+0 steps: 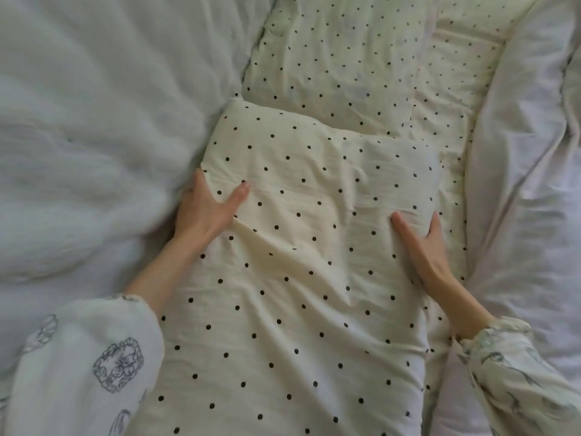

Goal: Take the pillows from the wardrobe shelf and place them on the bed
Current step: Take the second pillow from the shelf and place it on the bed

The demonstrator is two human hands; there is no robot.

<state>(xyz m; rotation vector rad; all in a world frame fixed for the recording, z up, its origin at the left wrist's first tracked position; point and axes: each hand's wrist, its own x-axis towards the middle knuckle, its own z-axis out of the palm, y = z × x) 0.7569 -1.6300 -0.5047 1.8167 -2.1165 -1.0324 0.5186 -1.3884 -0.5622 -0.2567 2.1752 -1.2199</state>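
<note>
Pillow [301,247] in cream cloth with black dots lies on the bed, its far end overlapping a second dotted pillow [361,58] beyond it. Left hand [204,209] clasps its left edge, the grip pinching the cloth between thumb and fingers. Right hand [424,247] does likewise at the right edge. White duvet [78,121] bunches on both sides. Patterned sleeves [85,366] cover both forearms.
</note>
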